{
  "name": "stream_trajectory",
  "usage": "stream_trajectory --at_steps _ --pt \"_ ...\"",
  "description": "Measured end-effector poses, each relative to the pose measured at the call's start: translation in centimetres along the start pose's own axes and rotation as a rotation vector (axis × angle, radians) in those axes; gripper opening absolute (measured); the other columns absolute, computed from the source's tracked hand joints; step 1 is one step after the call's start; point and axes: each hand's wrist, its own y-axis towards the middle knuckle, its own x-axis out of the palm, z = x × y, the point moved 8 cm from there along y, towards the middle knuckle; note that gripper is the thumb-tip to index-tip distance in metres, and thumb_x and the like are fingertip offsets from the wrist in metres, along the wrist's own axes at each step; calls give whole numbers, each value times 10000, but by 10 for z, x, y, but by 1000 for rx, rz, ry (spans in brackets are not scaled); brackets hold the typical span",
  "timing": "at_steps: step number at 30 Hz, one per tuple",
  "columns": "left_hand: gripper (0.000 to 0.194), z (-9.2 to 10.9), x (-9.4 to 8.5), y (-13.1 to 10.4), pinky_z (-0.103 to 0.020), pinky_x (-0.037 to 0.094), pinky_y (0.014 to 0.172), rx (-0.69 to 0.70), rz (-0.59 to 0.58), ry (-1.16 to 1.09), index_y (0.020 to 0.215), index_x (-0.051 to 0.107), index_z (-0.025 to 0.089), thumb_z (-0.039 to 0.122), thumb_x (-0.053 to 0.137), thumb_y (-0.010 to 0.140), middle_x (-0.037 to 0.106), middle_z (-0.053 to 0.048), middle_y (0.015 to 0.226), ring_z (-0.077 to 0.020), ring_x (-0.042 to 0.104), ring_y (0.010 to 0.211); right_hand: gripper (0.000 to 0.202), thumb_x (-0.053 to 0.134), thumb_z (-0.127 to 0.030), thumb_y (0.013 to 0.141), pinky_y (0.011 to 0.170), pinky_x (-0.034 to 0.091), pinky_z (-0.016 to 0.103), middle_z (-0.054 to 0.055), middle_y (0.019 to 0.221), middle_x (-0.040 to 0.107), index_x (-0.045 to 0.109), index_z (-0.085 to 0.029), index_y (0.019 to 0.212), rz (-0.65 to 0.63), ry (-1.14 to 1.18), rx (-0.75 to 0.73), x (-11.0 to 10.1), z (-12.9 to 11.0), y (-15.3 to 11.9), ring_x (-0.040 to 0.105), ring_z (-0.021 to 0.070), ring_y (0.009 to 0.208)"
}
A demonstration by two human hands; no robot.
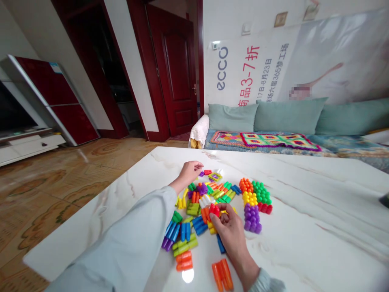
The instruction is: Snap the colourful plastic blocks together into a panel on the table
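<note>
My right hand [229,225] is closed, with thumb and fingers pinching a red plastic building block [214,209] just over the pile. Farther out, my left hand [191,172] has its fingers drawn together at the pile's far edge. A small purple block [201,174] lies right by those fingertips; whether they grip it is hard to see. Beside it are a red block [207,172] and a yellow-green block [215,177]. Between the hands spreads a loose heap of bullet-shaped, joined blocks, among them a white block [206,201] and a blue block [199,225].
Right of the heap, upright blocks stand grouped by colour: orange [246,185], green [261,192], yellow [250,198], purple [252,218] and red [265,208]. An orange block [222,275] lies nearest me on the white marbled table [304,243]. A sofa [282,140] stands behind.
</note>
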Motion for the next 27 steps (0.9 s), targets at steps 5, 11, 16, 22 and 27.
stream_trajectory --at_steps 5,11,16,22,27 --pt "421 -1 46 46 -334 407 1048 56 -178 244 1094 722 179 104 692 681 706 -91 1166 -261 593 1156 283 673 -404 753 418 279 189 -96 483 402 590 -175 897 4 -3 9 0 6 2 402 82 433" --pt "258 -10 84 49 -420 393 1023 16 -268 302 828 765 225 58 683 650 728 -88 1031 -299 628 1082 277 667 -388 755 422 279 186 -99 485 403 582 -172 906 -13 5 35 3 8 2 397 80 437" --pt "213 -2 69 41 -428 389 1035 2 -160 188 781 747 187 37 662 656 710 -107 990 -296 622 1076 300 696 -393 739 423 276 189 -103 475 394 587 -173 913 -18 58 54 3 7 0 391 81 434" --pt "321 17 23 -19 -308 549 808 -71 -3 -95 1157 636 119 162 495 871 710 -129 1042 -196 684 917 414 749 -456 723 565 447 229 12 763 651 593 -183 994 -38 448 79 4 7 3 571 131 637" --pt "314 8 36 -116 -287 573 766 -396 -93 -934 1101 663 110 230 654 811 741 -124 963 -188 715 845 393 780 -444 712 522 414 214 -9 713 625 647 -174 965 -70 578 91 2 5 5 507 99 557"
